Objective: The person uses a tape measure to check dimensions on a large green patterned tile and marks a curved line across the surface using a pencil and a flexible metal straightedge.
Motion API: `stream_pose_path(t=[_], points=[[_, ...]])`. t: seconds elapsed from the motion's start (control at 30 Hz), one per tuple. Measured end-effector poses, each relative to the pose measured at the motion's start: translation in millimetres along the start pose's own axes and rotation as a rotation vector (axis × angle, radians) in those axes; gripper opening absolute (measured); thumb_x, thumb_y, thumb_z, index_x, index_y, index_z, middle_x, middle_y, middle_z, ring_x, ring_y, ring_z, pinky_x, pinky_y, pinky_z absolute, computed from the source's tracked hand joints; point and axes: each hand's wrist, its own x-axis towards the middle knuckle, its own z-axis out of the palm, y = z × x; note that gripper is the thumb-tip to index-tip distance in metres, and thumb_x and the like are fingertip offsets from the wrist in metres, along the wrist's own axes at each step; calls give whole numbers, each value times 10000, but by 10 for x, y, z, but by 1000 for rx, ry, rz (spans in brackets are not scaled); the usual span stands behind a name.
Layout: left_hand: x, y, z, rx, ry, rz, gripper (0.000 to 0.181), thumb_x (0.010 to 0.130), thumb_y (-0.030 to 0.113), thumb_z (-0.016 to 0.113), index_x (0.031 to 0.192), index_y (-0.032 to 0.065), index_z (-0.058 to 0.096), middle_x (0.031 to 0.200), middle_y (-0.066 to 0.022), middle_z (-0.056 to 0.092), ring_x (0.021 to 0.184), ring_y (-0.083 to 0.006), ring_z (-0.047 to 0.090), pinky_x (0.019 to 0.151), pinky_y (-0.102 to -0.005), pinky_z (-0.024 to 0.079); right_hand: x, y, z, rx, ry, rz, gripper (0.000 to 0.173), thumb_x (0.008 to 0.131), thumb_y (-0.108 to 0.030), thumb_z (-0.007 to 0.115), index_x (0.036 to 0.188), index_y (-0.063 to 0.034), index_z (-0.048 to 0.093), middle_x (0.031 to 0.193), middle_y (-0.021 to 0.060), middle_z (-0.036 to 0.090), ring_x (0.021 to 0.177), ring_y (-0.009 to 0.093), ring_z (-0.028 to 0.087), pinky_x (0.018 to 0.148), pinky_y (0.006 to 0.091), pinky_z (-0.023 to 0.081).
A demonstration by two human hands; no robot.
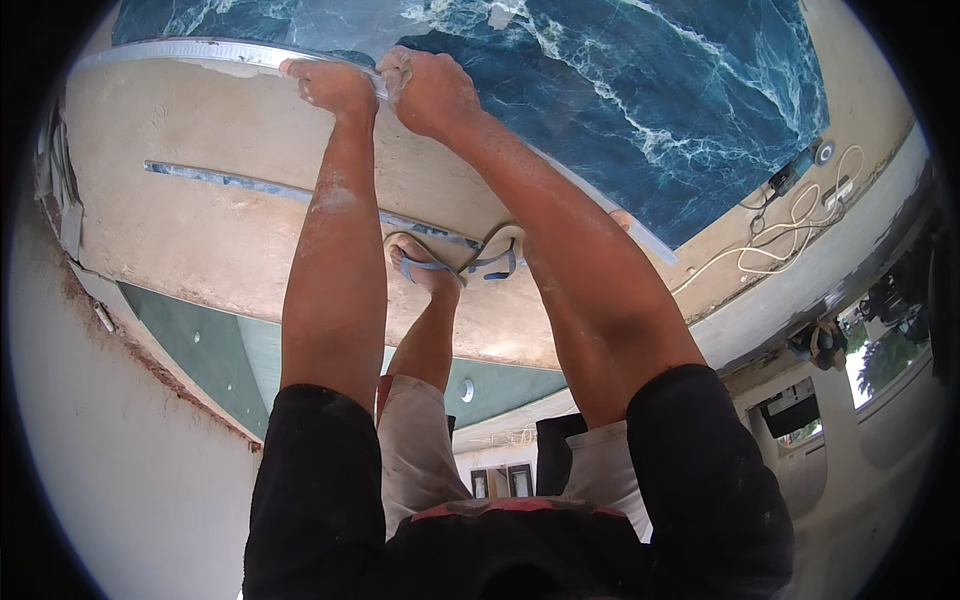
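Observation:
A blue, white-veined marble-look slab point(645, 97) lies before me. A long metal straightedge point(202, 51) runs along its near edge and seems to continue past my hands to a pale end on the right. My left hand point(334, 86) is closed over the straightedge, thumb pointing left along it. Right beside it, my right hand point(431, 94) is curled into a dusty fist at the slab's edge. Its fingertips are hidden, so I cannot tell whether it grips anything.
A narrow blue offcut strip point(225, 178) lies on the dusty floor point(187, 240) near my sandalled foot point(424, 262). At the slab's right corner is an angle grinder point(799, 169), with a loose pale cable point(795, 251) beside it. A white wall point(97, 450) stands at the left.

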Motion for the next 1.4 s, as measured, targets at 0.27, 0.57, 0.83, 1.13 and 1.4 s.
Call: stream_pose_path(t=[0.27, 0.57, 0.83, 1.13, 1.4], points=[[394, -584, 377, -303, 106, -142, 625, 1061, 387, 378, 1409, -130, 328, 1249, -322, 558, 1033, -444, 615, 910, -441, 523, -1620, 1479, -913, -130, -37, 204, 169, 958, -185, 579, 1093, -148, 673, 897, 181, 702, 838, 396, 677, 705, 450, 549], [-17, 262, -54, -627, 58, -504, 704, 1054, 456, 370, 1383, -167, 349, 1281, -311, 556, 1116, -437, 579, 941, -471, 498, -1161, 1116, -553, -58, 53, 79, 196, 953, -144, 587, 1130, -140, 669, 926, 194, 694, 871, 405, 674, 714, 455, 545], [468, -744, 422, -451, 119, -166, 704, 1052, 455, 347, 1390, -162, 354, 1345, -375, 468, 1138, -479, 556, 970, -495, 476, -1707, 1653, -885, -53, -24, 101, 224, 936, -95, 588, 1139, -139, 673, 931, 171, 708, 848, 388, 691, 723, 452, 552], [311, -496, 315, -399, 137, -178, 722, 1058, 494, 297, 1348, -157, 407, 1232, -366, 547, 1065, -485, 574, 940, -477, 493, -1561, 1521, -857, -81, -5, 38, 203, 948, -144, 584, 1127, -122, 677, 907, 161, 693, 830, 390, 675, 688, 449, 551], [192, -352, 332, -214, -18, -22, 596, 1009, 138, 470, 1470, -125, 199, 1181, -313, 571, 1042, -410, 619, 857, -413, 524, -882, 872, -471, -105, 27, -8, 174, 964, -174, 565, 1102, -141, 666, 910, 153, 694, 823, 393, 673, 686, 470, 549]])
